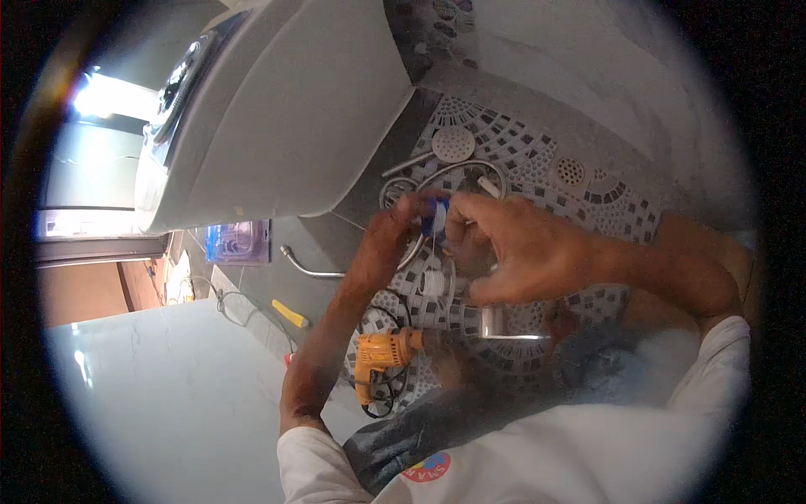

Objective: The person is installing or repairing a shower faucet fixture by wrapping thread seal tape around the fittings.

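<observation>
Between my two hands is a small blue-and-white roll (434, 220) that looks like thread seal tape. My left hand (401, 220) pinches its blue side, with the fingertips partly hidden. From the other side my right hand (520, 244) reaches in, its curled fingers at the white part and its thumb held lower and apart. Just below the roll there is a small white piece (433, 282); I cannot make out whether it is joined to it. A curved metal hose (315, 272) passes behind my left hand. Beyond my hands a round shower head (453, 144) lies on the floor.
An orange power drill (384, 356) lies near my knees with its cable. A yellow-handled tool (290, 313) and a clear blue package (238, 242) are at left. Below my right hand is a shiny metal fitting (504, 324). A floor drain (571, 172) sits in the mosaic floor; a large white appliance (294, 109) stands far left.
</observation>
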A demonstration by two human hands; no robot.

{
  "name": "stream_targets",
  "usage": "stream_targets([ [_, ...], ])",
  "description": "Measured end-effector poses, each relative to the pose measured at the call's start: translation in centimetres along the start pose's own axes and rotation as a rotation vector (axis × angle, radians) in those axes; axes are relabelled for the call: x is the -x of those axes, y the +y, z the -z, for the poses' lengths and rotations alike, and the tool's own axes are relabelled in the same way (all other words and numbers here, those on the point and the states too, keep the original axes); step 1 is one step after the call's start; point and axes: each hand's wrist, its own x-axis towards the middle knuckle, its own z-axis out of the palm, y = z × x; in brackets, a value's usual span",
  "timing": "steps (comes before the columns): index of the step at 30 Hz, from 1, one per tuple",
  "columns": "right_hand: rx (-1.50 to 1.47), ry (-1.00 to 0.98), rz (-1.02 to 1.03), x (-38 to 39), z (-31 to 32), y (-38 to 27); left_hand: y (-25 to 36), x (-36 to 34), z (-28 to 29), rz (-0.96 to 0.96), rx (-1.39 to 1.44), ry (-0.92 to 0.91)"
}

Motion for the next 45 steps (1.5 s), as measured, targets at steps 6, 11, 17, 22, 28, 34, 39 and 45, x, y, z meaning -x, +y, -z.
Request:
stream_targets([
  [6, 0.109, -0.001, -0.044, -0.4, -2.1, 2.6, 4.0, -1.3, -1.0, -0.101, -0.097, -0.077],
  [11, 0.099, 0.075, -0.117, -1.9, -1.4, 4.6, 6.1, 0.2, -2.5, -0.235, -0.116, -0.117],
  [17, 0.084, 0.233, -0.186, -1.5, 2.3, 4.9, 7.3, 3.1, -2.6, -0.283, -0.037, -0.198],
  [22, 0.014, 0.355, -0.18, -2.4, 4.2, 5.1, 5.5, 5.1, -0.4, -0.123, -0.075, -0.166],
  [28, 0.028, 0.32, -0.136, -0.9, 4.6, 2.3, 1.7, 2.9, 2.2, -0.033, -0.277, -0.196],
  [34, 0.103, 0.083, 0.016, -0.2, 1.9, -0.4, 2.6, 0.1, -0.3, -0.044, -0.24, -0.054],
  [39, 0.205, 0.021, -0.09, -0.8, 0.2, 0.1, 4.2, -0.8, -1.9, -0.17, -0.069, 0.021],
  [45, 0.287, 0.116, -0.113, -1.1, -0.3, 1.0, 5.1, 0.0, -2.7, -0.225, -0.105, 0.131],
])
